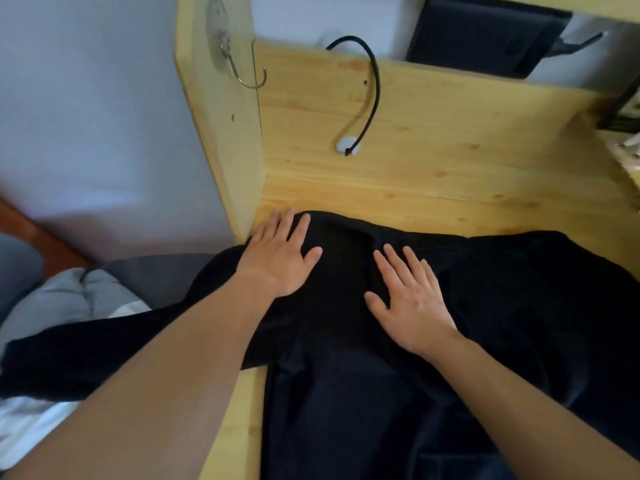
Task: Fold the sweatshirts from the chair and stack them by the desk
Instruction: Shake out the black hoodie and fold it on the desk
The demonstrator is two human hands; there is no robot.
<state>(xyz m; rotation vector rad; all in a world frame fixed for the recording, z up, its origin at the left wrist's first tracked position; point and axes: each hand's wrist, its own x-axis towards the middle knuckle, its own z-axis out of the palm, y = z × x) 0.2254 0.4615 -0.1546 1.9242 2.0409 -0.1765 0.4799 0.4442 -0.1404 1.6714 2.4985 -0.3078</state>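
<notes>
Both palms lie flat, fingers spread, on the black sweatshirt (pixel 433 341): left hand (pixel 280 254), right hand (pixel 412 306), gripping nothing. Sweep outward toward three and nine o'clock to flatten it on the desk (pixel 433 161) before folding.

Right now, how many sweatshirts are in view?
2. A black sweatshirt lies spread on the desk under both hands; a grey one sits lower left. More may be hidden.

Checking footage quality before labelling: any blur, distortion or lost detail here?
Head view: wide-angle bending curves the desk edges; the black sweatshirt is so dark its folds barely show; both the left hand and right hand look sharp; corners are soft.
</notes>
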